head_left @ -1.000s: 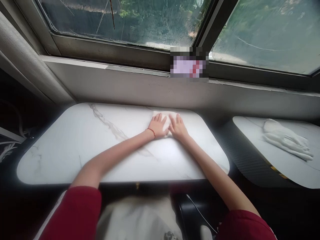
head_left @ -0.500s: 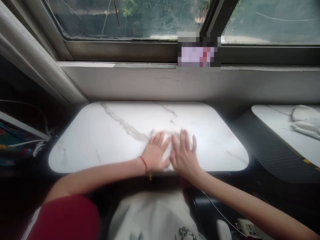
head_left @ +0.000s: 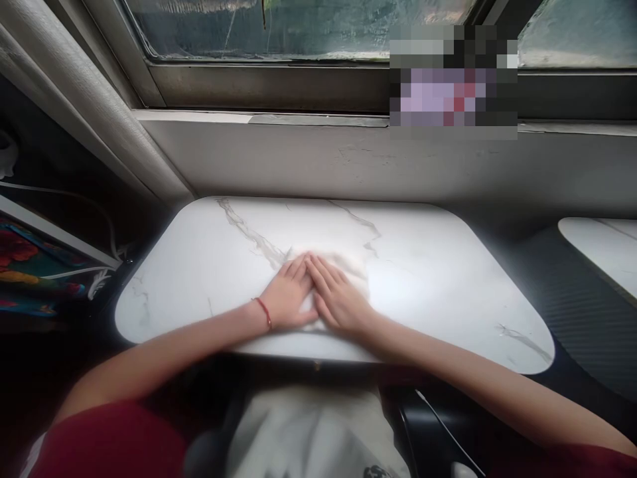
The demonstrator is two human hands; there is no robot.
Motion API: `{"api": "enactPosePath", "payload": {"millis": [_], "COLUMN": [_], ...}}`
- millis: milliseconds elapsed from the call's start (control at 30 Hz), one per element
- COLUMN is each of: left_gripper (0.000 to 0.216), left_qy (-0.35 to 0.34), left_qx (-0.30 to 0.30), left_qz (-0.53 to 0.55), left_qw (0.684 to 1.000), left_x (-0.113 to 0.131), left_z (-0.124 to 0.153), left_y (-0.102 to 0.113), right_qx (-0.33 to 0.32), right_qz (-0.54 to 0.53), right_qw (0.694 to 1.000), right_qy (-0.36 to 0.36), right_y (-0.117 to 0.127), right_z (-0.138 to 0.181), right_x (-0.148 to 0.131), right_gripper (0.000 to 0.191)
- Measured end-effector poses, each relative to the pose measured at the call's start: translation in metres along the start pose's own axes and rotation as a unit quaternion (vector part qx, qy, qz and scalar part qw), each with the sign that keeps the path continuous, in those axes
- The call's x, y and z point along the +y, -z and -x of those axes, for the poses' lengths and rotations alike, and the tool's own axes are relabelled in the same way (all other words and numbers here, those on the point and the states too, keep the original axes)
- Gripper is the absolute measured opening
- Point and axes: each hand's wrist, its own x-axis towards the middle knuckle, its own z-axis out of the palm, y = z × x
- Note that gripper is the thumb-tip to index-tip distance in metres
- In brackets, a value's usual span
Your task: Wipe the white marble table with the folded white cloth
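A white cloth (head_left: 354, 267) lies on the white marbled tabletop (head_left: 423, 265), spread under both hands. My left hand (head_left: 288, 294), with a red string bracelet at its wrist, rests flat on the cloth's left part, fingers stretched out. Beside it, my right hand (head_left: 342, 297) presses flat on the cloth, its fingers extended toward the upper left. The fingertips of the two hands meet near the cloth's far edge. Part of the cloth is hidden beneath the palms.
A window with a sill (head_left: 308, 119) runs behind the table. At the right is the edge of a second white table (head_left: 604, 242). Colourful flowered fabric (head_left: 40, 265) and white cables are at the left. A white cord (head_left: 448, 428) hangs below the table's front edge.
Both hands have slid left over the tabletop with the cloth, and their fingertips have come together. The camera view has shifted, so the second table shows less.
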Motion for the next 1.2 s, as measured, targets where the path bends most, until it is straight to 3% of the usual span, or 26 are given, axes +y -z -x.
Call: {"api": "enactPosePath", "payload": {"millis": [367,533,700,900,1200], "left_gripper": [0.074,0.066,0.062,0.055,0.051], "left_qy": [0.089,0.132,0.159,0.187,0.183], "left_qx": [-0.066,-0.040,0.034,0.057,0.076], "left_qz": [-0.032,-0.003,-0.006,-0.033,-0.039], "left_qw": [0.993,0.990,0.987,0.980,0.980], "left_x": [-0.122,-0.170,-0.193,-0.217,-0.224], "left_z": [-0.060,-0.069,-0.067,-0.060,-0.058], "left_y": [0.015,0.010,0.004,0.002,-0.003], "right_qx": [-0.009,0.009,0.006,-0.001,0.014], "right_qz": [0.008,0.005,-0.005,-0.006,-0.009], "right_qw": [0.999,1.000,1.000,1.000,1.000], "right_qy": [-0.034,-0.023,0.000,0.009,0.003], "right_y": [-0.042,-0.061,-0.071,-0.079,-0.085], "right_z": [-0.135,-0.180,-0.213,-0.244,-0.249], "right_x": [0.065,0.078,0.086,0.081,0.077], "right_gripper": [0.061,0.063,0.062,0.060,0.059]}}
